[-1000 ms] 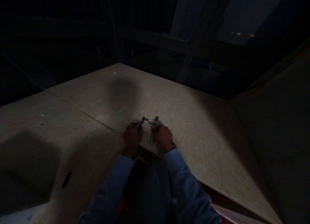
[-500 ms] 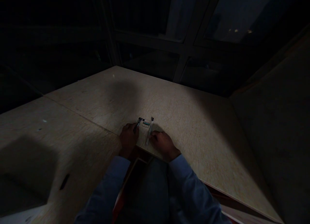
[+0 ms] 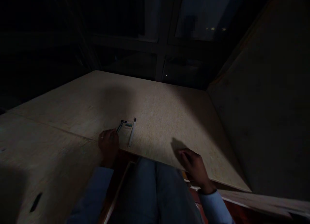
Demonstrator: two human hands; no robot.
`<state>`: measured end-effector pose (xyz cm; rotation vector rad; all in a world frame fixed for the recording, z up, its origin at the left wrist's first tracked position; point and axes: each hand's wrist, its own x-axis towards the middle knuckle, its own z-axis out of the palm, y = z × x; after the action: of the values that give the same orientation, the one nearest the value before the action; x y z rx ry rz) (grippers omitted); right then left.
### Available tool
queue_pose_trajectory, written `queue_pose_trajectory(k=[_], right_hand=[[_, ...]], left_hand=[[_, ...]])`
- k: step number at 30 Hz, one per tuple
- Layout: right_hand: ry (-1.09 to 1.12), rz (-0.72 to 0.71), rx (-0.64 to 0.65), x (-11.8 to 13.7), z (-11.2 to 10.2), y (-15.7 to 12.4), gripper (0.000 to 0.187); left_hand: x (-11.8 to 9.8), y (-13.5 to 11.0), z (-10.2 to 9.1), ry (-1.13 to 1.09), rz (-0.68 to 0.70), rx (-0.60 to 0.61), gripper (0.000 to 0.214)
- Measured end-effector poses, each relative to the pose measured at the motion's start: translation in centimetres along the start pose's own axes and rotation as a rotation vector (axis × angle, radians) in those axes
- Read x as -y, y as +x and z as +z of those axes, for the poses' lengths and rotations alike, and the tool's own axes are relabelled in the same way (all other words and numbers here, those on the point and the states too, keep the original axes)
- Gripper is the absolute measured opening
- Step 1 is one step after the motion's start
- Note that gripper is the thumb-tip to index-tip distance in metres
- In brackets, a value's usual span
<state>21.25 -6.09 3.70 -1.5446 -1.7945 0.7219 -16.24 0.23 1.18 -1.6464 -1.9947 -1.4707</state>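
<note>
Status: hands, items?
Left hand at dark T-shaped razor; right hand apart, nothing visible in it. Slim pale toothbrush untouched, small green item between. No visible obstruction.

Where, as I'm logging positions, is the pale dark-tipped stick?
In the head view, the pale stick lies on the tabletop left of centre, just right of the small green item.
</note>
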Motion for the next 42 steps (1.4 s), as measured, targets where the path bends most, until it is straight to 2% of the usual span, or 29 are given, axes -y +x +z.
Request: queue_pose_trajectory(k=[2,5,6,8,9,11,14,18,23,42], right_hand=[[-0.006,0.061,-0.124,-2.2,-2.2,-1.0,0.041],[-0.012,0.134,-0.275,-4.8,-4.2,-1.6,0.046],[0.004,0.145,-0.316,-5.4,-4.5,-1.7,0.047],[0.043,0.156,-0.365,-6.0,-4.6,-1.8,0.046],[0.058,0.154,-0.374,-6.0,-4.5,-1.9,0.045],[0.064,0.137,-0.365,-5.8,-4.0,-2.0,0.041],[0.032,0.079,-0.326,-5.4,-3.4,-2.1,0.036],[-0.021,0.018,-0.326,-5.4,-3.2,-2.1,0.034],[-0.048,0.024,-0.324,-5.5,-3.3,-2.2,0.033],[-0.115,0.018,-0.345,-5.6,-3.1,-2.3,0.041]], left_hand=[[-2.1,-1.2,0.5,-0.047,0.039,-0.002,0.016],[-7.6,-3.5,2.0,-0.176,0.128,0.119,0.016],[-9.7,-4.2,2.8,-0.240,0.186,0.168,0.017],[-13.3,-5.5,4.7,-0.390,0.294,0.343,0.022],[-14.6,-6.0,5.7,-0.444,0.328,0.428,0.022],[-16.2,-6.8,7.5,-0.491,0.316,0.521,0.022],[-16.2,-7.5,9.1,-0.480,0.246,0.612,0.021],[-15.2,-8.0,9.1,-0.479,0.211,0.691,0.020],[-15.5,-8.0,8.3,-0.450,0.217,0.678,0.020],[-15.5,-8.6,8.0,-0.447,0.226,0.638,0.020]])
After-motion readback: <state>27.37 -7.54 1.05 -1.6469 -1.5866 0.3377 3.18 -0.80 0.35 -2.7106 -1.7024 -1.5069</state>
